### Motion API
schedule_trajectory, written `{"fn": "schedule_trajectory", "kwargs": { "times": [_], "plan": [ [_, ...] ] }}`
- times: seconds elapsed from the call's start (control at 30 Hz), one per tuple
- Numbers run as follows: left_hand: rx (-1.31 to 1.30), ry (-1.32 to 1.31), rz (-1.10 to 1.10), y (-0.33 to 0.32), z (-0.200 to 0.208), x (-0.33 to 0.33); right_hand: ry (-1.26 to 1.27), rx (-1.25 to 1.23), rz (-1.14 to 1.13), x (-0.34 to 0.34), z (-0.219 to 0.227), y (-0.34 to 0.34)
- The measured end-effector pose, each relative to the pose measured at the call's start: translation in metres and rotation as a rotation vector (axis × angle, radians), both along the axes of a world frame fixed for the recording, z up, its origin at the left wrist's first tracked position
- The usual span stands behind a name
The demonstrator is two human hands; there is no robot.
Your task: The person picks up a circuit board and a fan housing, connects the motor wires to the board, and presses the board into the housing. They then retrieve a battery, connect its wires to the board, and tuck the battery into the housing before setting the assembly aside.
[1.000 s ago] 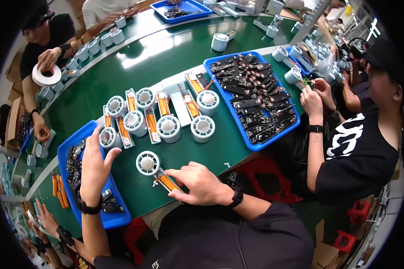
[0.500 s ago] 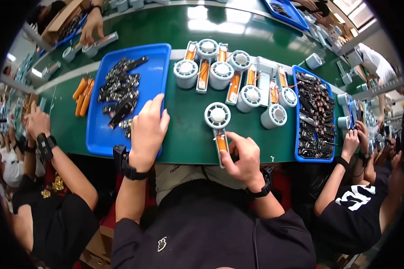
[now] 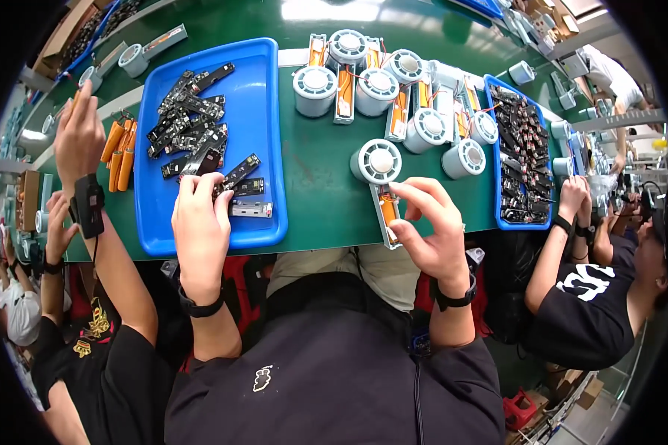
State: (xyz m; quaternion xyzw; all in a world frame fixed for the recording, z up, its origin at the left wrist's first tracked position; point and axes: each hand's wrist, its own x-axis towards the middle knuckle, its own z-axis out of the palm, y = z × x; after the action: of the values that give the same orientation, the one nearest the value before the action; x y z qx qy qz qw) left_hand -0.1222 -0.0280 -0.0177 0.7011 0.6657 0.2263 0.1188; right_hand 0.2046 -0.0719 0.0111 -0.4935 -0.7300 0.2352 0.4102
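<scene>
My left hand (image 3: 200,230) reaches into the near part of a blue tray (image 3: 273,148), thumb and fingers closed on a small black circuit board mostly hidden by the fingertips. Several more black circuit boards (image 3: 189,122) lie heaped in that tray, with a grey-topped one (image 3: 251,209) beside my thumb. My right hand (image 3: 432,230) is at a pale blue handheld fan (image 3: 377,161) near the table's front edge. Thumb and index finger are apart at the right edge of its open handle (image 3: 388,211), where an orange battery shows. The other fingers are partly hidden.
Several similar fans (image 3: 375,90) with orange batteries and wires stand beyond my right hand. A second blue tray (image 3: 490,159) of black boards lies to the right. Orange batteries (image 3: 119,156) lie left of the first tray. Co-workers' arms (image 3: 122,259) are close on both sides.
My left hand has moved from above the tray's right edge down among the boards and closed its fingertips. My right hand's fingers have spread at the handle. The whole view has shifted.
</scene>
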Motion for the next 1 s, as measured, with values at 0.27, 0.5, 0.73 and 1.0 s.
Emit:
{"fn": "schedule_trajectory", "kwargs": {
  "times": [0.27,0.5,0.73,1.0],
  "plan": [
    [0.026,-0.044,0.054,0.015,-0.013,-0.001,0.193,-0.262,-0.083,0.029,-0.023,0.023],
    [0.091,-0.301,0.111,0.009,-0.008,0.041,0.454,-0.359,-0.014,0.051,-0.031,0.037],
    [-0.142,-0.868,-0.003,-0.005,-0.003,0.1,0.66,-0.375,0.042,0.063,-0.03,0.035],
    [-0.245,-1.189,-0.126,-0.015,0.017,0.177,0.316,-0.195,0.164,0.077,-0.029,0.048]
  ]
}}
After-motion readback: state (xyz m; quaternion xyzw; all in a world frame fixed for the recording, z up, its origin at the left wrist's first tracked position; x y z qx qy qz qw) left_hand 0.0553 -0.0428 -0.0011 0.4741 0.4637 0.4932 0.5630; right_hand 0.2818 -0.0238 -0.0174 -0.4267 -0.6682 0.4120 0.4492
